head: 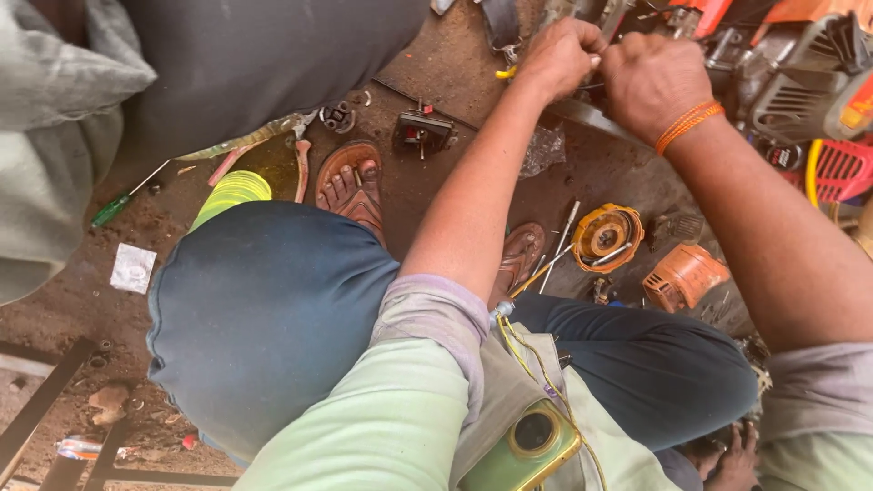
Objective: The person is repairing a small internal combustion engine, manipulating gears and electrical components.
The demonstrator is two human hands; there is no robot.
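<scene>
1. Left hand [556, 56]: clenched, its grip pinching one end of a thin pale rod-like part [596, 62], too small to identify.
2. That part lies level between both fists, long axis left to right.
3. Right hand [650, 80]: fist closed, touching the left; what it grips is hidden.
4. Below the grips, on the dirt floor [436, 191], an orange recoil starter [607, 236].

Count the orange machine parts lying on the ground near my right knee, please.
2: a round orange pulley housing beside the sandal, and a ribbed orange cover just right of it. Others may be hidden under my right arm.
</scene>
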